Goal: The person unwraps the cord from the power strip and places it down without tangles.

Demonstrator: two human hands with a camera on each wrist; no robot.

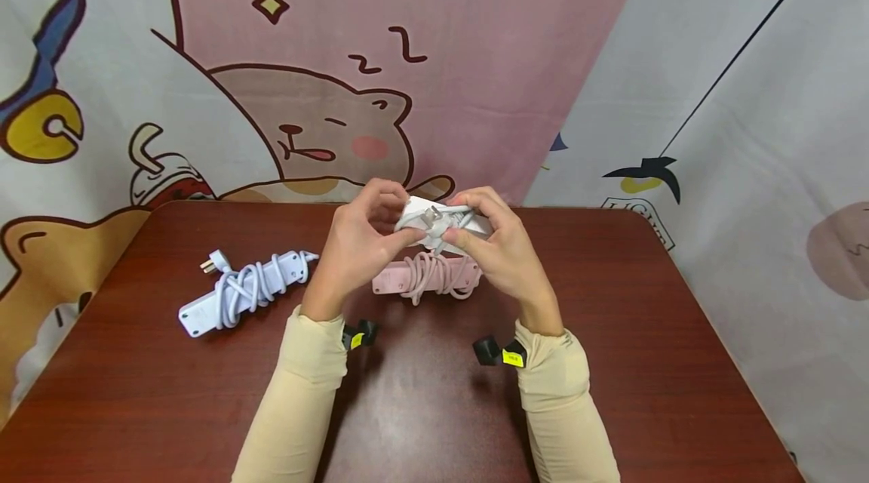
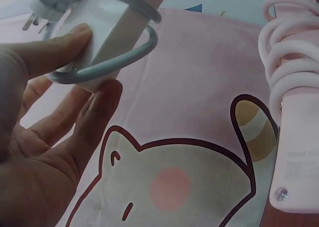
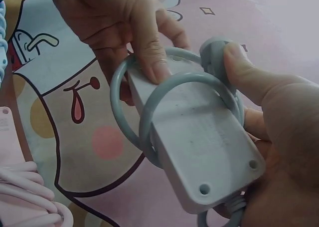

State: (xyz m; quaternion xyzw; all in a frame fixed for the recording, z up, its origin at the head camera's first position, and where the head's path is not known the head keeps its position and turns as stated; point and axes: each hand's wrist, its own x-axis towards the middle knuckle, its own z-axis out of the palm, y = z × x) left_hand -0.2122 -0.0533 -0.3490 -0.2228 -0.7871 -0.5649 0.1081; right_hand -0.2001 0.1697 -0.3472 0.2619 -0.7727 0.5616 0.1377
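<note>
Both hands hold a white power strip [image 3: 199, 132] with its grey-white cord [image 3: 164, 87] looped around it, raised above the far part of the table. My left hand [image 1: 360, 238] grips one end, the thumb on its face and the fingers beneath. At the other end, my right hand [image 1: 505, 245] grips the strip and cord, its thumb pressed against the plug [image 3: 214, 57]. In the head view the plug's metal prongs point up between the hands. Below and behind them lies a pink power strip [image 1: 388, 279] wrapped in its own pink cord.
To the left on the brown table [image 1: 421, 423] lies a pale lavender power strip [image 1: 202, 315], its cord wound around it and its plug [image 1: 219, 263] sticking up. A printed cartoon curtain [image 1: 475, 53] hangs behind the table's far edge.
</note>
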